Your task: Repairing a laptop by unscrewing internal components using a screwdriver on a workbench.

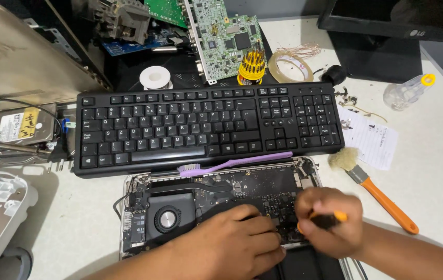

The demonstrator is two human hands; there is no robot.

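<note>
keyboard (208,124) behind opened laptop (180,207), toothbrush (234,163) between them, paintbrush (374,189) right of laptop

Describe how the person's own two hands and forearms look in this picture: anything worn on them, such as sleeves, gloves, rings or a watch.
Both are bare. The left hand and right hand wear no gloves, and no rings show on the visible fingers. No sleeve, watch or band shows on either forearm up to the picture's edge.
</note>
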